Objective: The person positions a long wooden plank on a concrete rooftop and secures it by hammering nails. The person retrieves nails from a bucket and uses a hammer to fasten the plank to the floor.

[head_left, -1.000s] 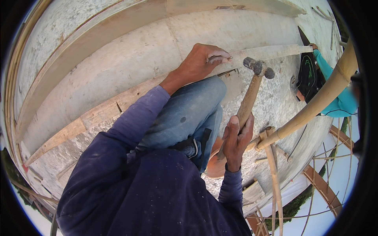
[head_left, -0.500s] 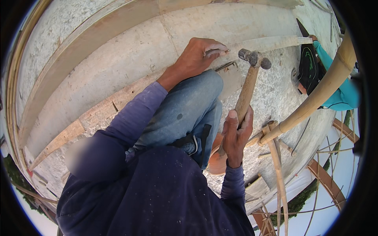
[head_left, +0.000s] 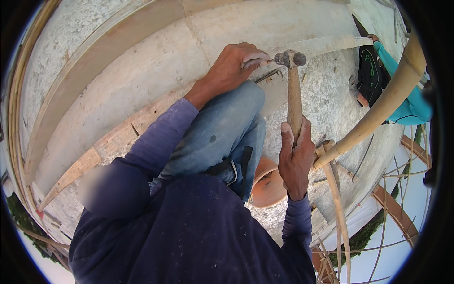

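My left hand (head_left: 236, 66) is closed in a pinch, and what looks like a small nail (head_left: 271, 60) pokes out past its fingertips. Its fingers rest by a long pale curved strip (head_left: 326, 46) on the whitish surface. My right hand (head_left: 297, 158) wraps the wooden handle of a hammer (head_left: 294, 92), thumb along the handle. The hammer stands nearly upright in the picture, its dusty metal head just right of the pinched fingers. A thin dark metal piece (head_left: 268, 75) lies below the left hand, beside my bent knee.
A terracotta bowl (head_left: 267, 191) sits beside my right wrist. At right, a thick bamboo pole (head_left: 373, 125) slants across, joined to thinner poles (head_left: 335, 199). Beyond it, a person in a teal sleeve (head_left: 388, 59) has a hand at the strip's far end. A raised curved ledge (head_left: 99, 59) runs at left.
The hammer has swung left and its head is now right beside the left fingertips. My right hand has shifted right, uncovering the terracotta bowl. The left hand keeps its pinch.
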Tool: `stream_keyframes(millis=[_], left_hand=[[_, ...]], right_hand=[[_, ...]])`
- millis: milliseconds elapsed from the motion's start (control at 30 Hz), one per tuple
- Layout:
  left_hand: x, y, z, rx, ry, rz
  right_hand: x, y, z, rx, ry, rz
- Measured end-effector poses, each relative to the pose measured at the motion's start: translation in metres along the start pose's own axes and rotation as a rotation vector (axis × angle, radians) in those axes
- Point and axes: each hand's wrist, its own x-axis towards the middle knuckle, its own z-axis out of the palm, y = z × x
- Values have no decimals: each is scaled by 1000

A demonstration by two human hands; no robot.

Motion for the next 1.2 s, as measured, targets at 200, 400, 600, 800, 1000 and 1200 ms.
stream_keyframes(millis=[200, 400, 600, 800, 1000, 1200], left_hand=[[-2, -4, 1, -22, -7, -40], [-9, 13, -3, 62, 2, -104], [-37, 42, -8, 550, -210, -484], [-35, 33, 15, 753, -236, -467], [-31, 27, 29, 937, -220, -437], [-35, 27, 28, 887, -173, -411]], right_hand=[[2, -1, 3, 64, 204, -95], [2, 4, 3, 132, 103, 23], [-8, 11, -1, 468, 206, 225], [-3, 30, 13, 484, 76, 451], [64, 23, -39, 247, -60, 150], [169, -41, -92, -485, -148, -259]])
